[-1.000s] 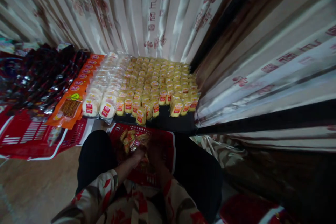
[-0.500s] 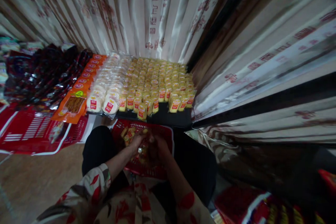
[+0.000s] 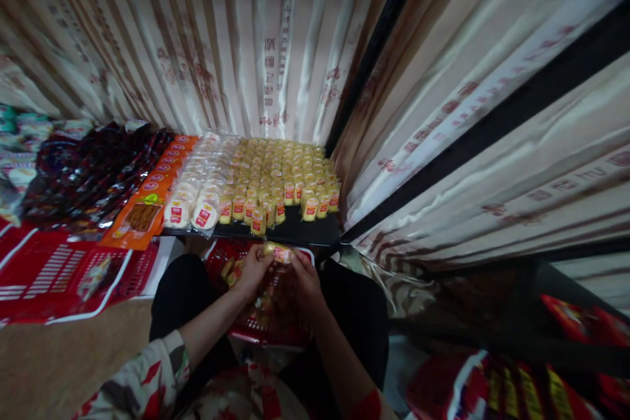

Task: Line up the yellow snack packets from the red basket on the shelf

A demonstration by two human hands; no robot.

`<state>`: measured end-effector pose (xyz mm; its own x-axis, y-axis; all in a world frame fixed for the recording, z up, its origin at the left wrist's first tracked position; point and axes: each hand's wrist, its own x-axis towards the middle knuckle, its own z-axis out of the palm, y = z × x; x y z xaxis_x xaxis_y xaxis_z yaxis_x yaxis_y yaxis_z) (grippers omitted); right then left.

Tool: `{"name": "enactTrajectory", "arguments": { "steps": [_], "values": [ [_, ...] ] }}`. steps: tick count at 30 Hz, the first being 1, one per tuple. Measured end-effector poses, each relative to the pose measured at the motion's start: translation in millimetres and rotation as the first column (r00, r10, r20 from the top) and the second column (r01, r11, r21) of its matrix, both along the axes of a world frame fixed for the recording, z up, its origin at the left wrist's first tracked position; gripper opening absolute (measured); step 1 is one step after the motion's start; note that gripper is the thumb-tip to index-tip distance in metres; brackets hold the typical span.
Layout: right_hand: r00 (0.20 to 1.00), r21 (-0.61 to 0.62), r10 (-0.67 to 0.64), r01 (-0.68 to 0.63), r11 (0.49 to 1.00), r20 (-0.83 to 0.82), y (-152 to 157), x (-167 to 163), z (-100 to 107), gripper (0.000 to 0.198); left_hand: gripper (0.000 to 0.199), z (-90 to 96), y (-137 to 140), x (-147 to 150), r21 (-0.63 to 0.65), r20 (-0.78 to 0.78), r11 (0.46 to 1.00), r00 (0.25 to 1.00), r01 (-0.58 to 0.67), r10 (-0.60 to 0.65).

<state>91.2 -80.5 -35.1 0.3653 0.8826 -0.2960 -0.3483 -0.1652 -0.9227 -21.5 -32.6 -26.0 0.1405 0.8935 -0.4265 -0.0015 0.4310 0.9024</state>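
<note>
Hands meet over the red basket point(image 3: 315, 261) on my lap, left hand point(image 3: 253, 269) and right hand point(image 3: 301, 277) both pinched on one yellow snack pack point(image 3: 277, 251), held level, I'd guess to match the packed rows point(image 3: 275, 174) on the black shelf point(image 3: 315, 233).

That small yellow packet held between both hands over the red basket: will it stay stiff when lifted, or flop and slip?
The yellow packet looks small and blocky, so probably fairly stiff and light. Its glossy wrapper may be slippery; left hand and right hand each pinch an end. Over the red basket, a drop would likely land inside.
</note>
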Motion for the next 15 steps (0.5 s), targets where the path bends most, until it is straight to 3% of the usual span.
{"name": "enactTrajectory", "arguments": {
  "steps": [2, 4, 7, 10, 12, 13, 15],
  "values": [
    [0.999, -0.005, -0.026, 0.026, 1.0, -0.046, 2, 6, 13, 0.044, 0.023, 6.9, -1, -2, 0.017, -0.077, 0.996, 0.993, 0.09, -0.088],
    [1.0, -0.003, -0.015, 0.015, 1.0, 0.023, 4, 16, 25, 0.041, 0.026, 16.7, -1, -7, 0.109, -0.28, 0.972, 0.944, 0.209, -0.172],
    [0.973, 0.024, 0.112, -0.119, 0.993, 0.199, 9, 34, 42, 0.034, 0.044, 37.9, 2, -13, 0.327, -0.544, 0.854, 0.82, 0.405, -0.18],
    [0.881, 0.012, 0.261, -0.289, 0.957, 0.395, 16, 45, 56, 0.029, 0.053, 57.1, 9, -11, 0.447, -0.592, 0.703, 0.772, 0.553, -0.23],
    [0.816, 0.007, 0.292, -0.341, 0.94, 0.5, 21, 47, 63, 0.027, 0.051, 63.2, 15, -3, 0.473, -0.584, 0.644, 0.761, 0.601, -0.282],
    [0.799, 0.02, 0.279, -0.341, 0.94, 0.533, 24, 48, 65, 0.028, 0.049, 64.2, 18, 1, 0.48, -0.579, 0.636, 0.763, 0.604, -0.288],
    [0.797, 0.082, 0.184, -0.28, 0.956, 0.576, 29, 49, 65, 0.033, 0.046, 64.4, 24, 11, 0.488, -0.573, 0.67, 0.784, 0.56, -0.238]
  ]
}}
